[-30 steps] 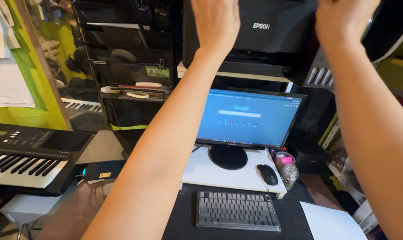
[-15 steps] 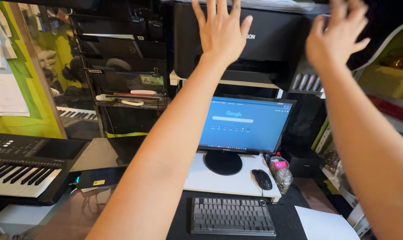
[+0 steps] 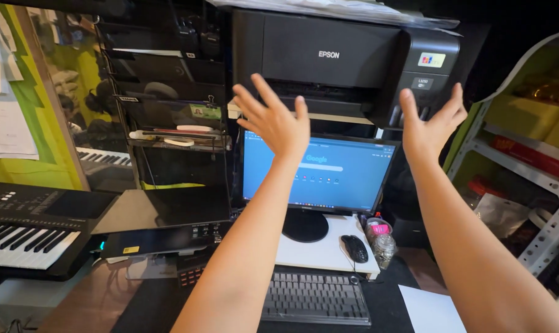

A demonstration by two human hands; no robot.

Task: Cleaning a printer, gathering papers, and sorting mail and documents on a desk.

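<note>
Your left hand [image 3: 273, 120] and right hand [image 3: 430, 123] are both raised with fingers spread, holding nothing, in front of the black boxy inkjet printer [image 3: 344, 61] that sits on a shelf above the flat black monitor with its blue screen [image 3: 316, 172]. Some loose sheets lie on the printer's top; a careless nudge from either hand could, I'd judge, slide them off onto the screen below. Below, a grey keyboard [image 3: 316, 299] rests on a dark desk mat, with a black mouse [image 3: 354, 248] and a small clear jar [image 3: 381, 240] on the white monitor riser [image 3: 316, 253]. A black electronic piano keyboard [image 3: 30, 228] sits to your left, metal shelving [image 3: 526, 172] to your right.
</note>
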